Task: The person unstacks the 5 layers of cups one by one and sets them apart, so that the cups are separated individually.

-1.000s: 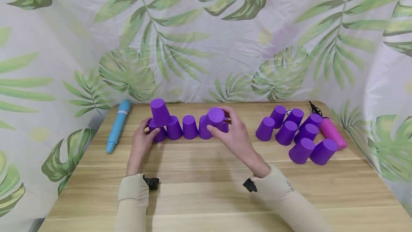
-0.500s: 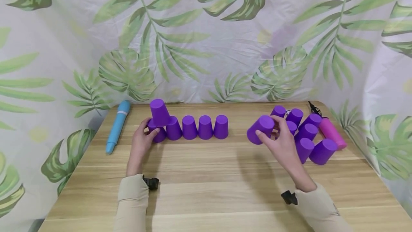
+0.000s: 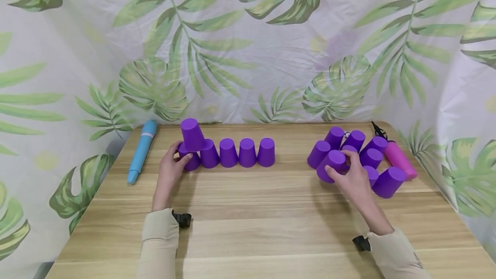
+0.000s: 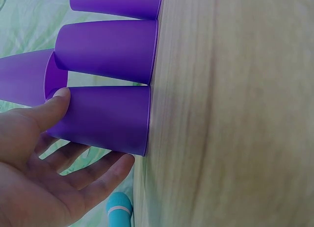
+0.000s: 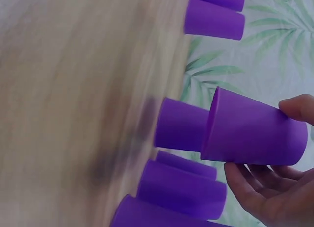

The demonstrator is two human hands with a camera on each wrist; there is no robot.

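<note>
Several purple cups stand upside down in a row, and one more purple cup [image 3: 192,135] sits on the two leftmost. My left hand [image 3: 172,167] holds the leftmost cup of the row [image 4: 105,119], thumb on one side and fingers on the other. In the head view that cup is partly covered by the fingers. My right hand [image 3: 354,180] grips another upside-down purple cup [image 5: 252,131] between thumb and fingers. It hangs off the table, in front of the loose group of purple cups [image 3: 319,155] on the right, hiding parts of some.
A blue cylindrical stick [image 3: 142,152] lies at the table's left. On the right, a pink cylinder [image 3: 401,160] with a black strap [image 3: 379,130] lies behind the cup group. A leaf-print curtain [image 3: 248,55] hangs behind the wooden table [image 3: 248,227].
My right hand has carried its cup from the row's right end rightward to the loose group, uncovering the row's right-hand cups. The left hand and the raised cup have stayed in place.
</note>
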